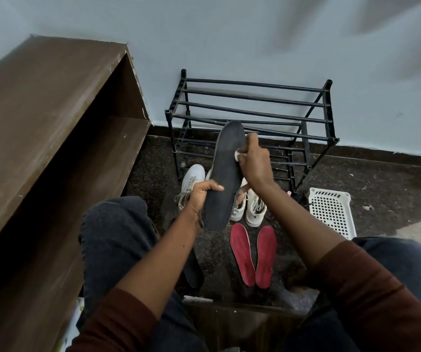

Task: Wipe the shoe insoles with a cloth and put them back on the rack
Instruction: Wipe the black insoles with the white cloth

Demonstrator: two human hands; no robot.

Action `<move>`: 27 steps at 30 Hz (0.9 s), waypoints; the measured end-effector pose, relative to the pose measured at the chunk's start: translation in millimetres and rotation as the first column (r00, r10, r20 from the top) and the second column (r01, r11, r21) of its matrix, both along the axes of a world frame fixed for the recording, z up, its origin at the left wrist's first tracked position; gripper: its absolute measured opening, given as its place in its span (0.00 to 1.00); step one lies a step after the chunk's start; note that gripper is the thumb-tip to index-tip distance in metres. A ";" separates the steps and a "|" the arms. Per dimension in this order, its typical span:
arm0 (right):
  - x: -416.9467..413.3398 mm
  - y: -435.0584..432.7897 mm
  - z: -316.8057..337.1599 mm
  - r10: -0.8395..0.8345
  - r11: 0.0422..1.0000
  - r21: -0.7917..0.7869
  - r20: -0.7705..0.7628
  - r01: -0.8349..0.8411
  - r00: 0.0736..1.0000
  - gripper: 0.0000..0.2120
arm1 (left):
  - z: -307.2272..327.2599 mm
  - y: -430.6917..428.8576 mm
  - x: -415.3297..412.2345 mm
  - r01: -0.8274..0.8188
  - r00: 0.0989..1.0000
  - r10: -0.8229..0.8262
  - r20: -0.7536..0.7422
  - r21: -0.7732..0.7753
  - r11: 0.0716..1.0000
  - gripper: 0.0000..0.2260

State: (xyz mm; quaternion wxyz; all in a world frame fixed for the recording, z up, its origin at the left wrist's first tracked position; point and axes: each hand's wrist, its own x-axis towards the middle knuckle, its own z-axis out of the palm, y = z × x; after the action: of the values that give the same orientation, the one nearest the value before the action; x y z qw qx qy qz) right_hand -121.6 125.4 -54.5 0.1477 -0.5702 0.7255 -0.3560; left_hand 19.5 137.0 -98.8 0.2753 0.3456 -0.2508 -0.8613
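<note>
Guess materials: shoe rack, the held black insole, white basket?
Shoe rack: black tubes, slight sheen; probably painted metal, plastic joints. Black insole: matte, fine-grained surface; likely fabric-topped foam. White basket: moulded plastic, uniform grid of holes.

Dark floor [382, 179]: red insoles [242, 254], white sneakers [255, 207]

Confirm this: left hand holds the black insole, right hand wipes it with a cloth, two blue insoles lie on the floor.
One error: the head view shows the two insoles on the floor are red, not blue. The rest stands.
</note>
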 end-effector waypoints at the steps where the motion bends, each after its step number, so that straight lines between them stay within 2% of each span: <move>1: -5.7 -3.6 2.2 -0.012 1.000 0.003 0.032 0.011 0.999 0.14 | -1.1 -0.4 0.7 -0.001 1.000 0.001 0.016 -0.001 1.000 0.30; 3: -10.5 -6.6 2.9 -0.012 1.000 0.005 0.064 0.011 0.998 0.14 | -5.4 -1.7 3.8 -0.048 0.997 0.045 0.070 0.043 0.998 0.31; 5: -8.3 -2.8 -1.0 -0.002 1.000 0.003 0.069 0.002 0.998 0.14 | -8.6 -3.0 4.8 -0.068 0.998 0.067 0.018 0.075 0.995 0.39; 6: -5.6 1.8 -2.9 0.006 1.000 -0.001 0.067 -0.005 0.998 0.15 | -6.3 -3.2 4.0 -0.065 0.998 0.065 0.003 0.072 0.995 0.38; 9: 8.7 23.1 -9.8 0.071 0.997 0.016 0.039 -0.072 0.997 0.15 | -3.5 -0.6 1.4 -0.101 0.988 0.112 -0.104 0.105 0.989 0.19; 10: 16.0 32.0 -12.4 0.110 0.993 0.028 0.035 -0.111 0.993 0.15 | -4.4 -1.2 1.1 -0.127 0.984 0.138 -0.115 0.094 0.987 0.16; 14: 48.7 72.3 -23.6 0.290 0.953 0.084 0.037 -0.292 0.956 0.14 | -9.4 -7.0 2.4 -0.180 0.969 0.201 -0.147 0.142 0.973 0.22; 18: 64.6 101.1 -29.3 0.361 0.927 0.070 0.090 -0.368 0.928 0.18 | -9.6 -8.7 8.4 -0.138 0.969 0.180 -0.172 0.229 0.964 0.33; 22: 59.6 101.0 -28.5 0.385 0.921 0.042 0.052 -0.388 0.921 0.18 | -9.0 -8.6 10.2 -0.157 0.966 0.200 -0.166 0.244 0.957 0.33; 27: 45.6 64.8 -19.6 0.226 0.974 0.024 -0.017 -0.225 0.974 0.12 | -3.0 -9.2 3.8 -0.226 0.961 0.244 -0.129 0.137 0.964 0.27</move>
State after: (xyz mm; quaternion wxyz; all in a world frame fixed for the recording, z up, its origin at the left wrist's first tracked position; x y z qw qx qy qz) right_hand -76.0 190.2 -74.1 0.1863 -0.6506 0.6614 -0.3234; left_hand 23.3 127.8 -101.8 0.3717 0.3258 -0.1346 -0.8588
